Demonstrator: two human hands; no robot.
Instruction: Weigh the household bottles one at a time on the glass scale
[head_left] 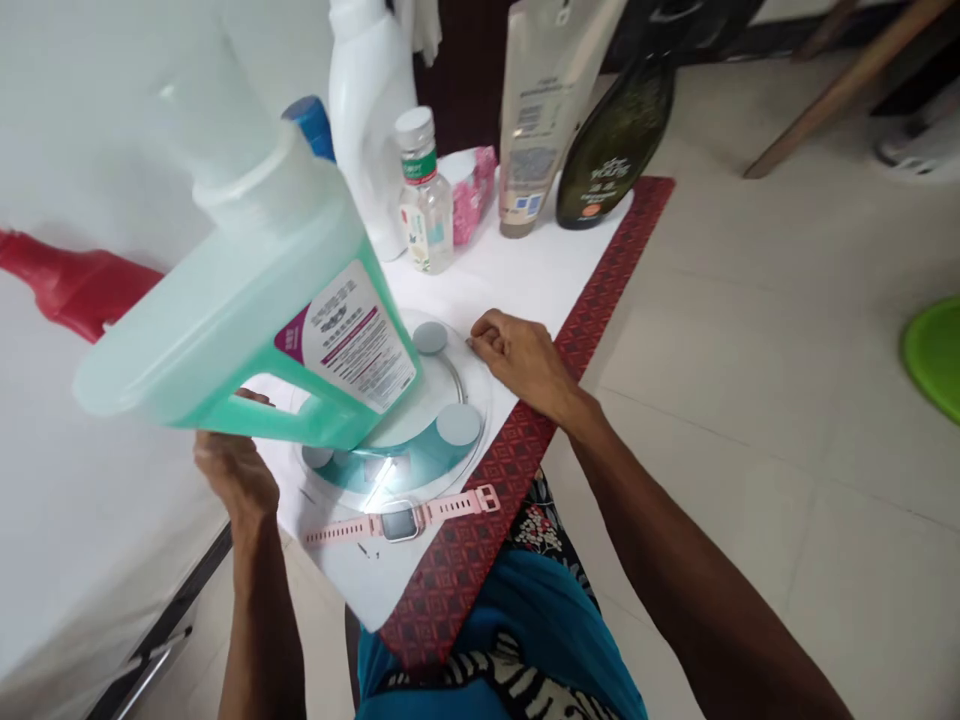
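Observation:
A big translucent jug of green liquid (225, 310) leans to the left, with its base over a round glass bathroom scale (420, 455). My left hand (236, 470) is closed around the jug's handle, and the jug hides part of the fingers. By the scale's right edge, my right hand (517, 355) rests with its fingers curled in; nothing shows in them. A pink-strapped smartwatch (401, 522) lies flat in front of the scale.
Behind the scale stand a small clear bottle (427, 215), a white bottle (371, 110), a beige tube (536, 130) and a dark green bottle (619, 150). A red bottle (82, 280) is at left. The white tabletop (360, 580) has a red patterned border (480, 540).

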